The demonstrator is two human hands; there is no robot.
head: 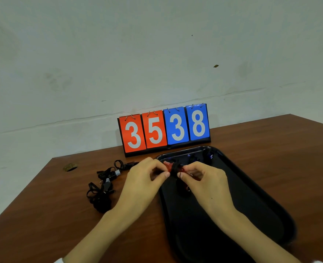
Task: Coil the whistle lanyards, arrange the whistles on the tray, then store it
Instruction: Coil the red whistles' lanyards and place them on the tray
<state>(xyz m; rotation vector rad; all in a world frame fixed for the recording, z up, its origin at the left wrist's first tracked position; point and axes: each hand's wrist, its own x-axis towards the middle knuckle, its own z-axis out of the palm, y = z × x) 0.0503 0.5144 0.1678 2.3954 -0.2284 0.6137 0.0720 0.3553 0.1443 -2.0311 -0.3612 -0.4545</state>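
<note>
Both hands meet over the upper left corner of the tray [252,202]. The left hand [145,179] pinches one end of a red whistle [168,165], thumb and forefinger closed on it. The right hand [204,179] has its grip closed on the black lanyard [176,170], which already wraps the whistle body; a small metal ring [190,175] shows near its fingers. I judge the step to be coiling, almost finished for this whistle. Next the loose end needs tucking, then the whistle goes down beside the dark ones [195,158] at the tray's upper edge. Left of the hands, uncoiled whistles [104,184] wait on the tabletop [43,215]. A scoreboard [164,130] stands behind.
</note>
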